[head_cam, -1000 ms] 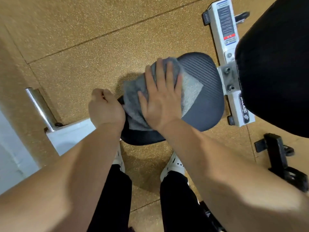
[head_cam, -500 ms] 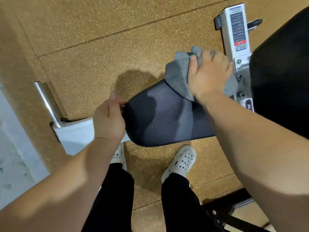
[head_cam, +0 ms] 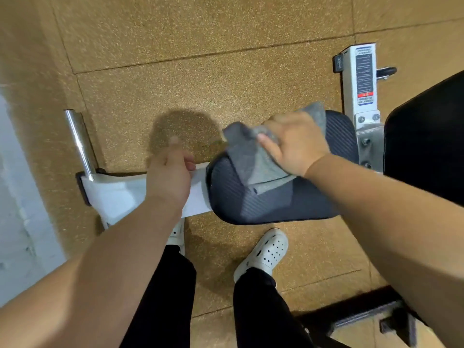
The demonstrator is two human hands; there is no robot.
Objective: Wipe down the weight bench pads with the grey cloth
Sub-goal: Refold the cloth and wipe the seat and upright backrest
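Sideways, seat pad (head_cam: 276, 207) narrows toward white beam (head_cam: 120, 194) (grey cloth (head_cam: 253, 164) atop).

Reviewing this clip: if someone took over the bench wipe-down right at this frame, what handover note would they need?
Left hand grips the white frame beside the seat pad.
Right hand holds the grey cloth bunched against the seat pad's far side.
Done: seat pad wiping is under way; how much is covered cannot be told.
Left: finish the seat pad, then likely the larger back pad at right, which neither hand touches.
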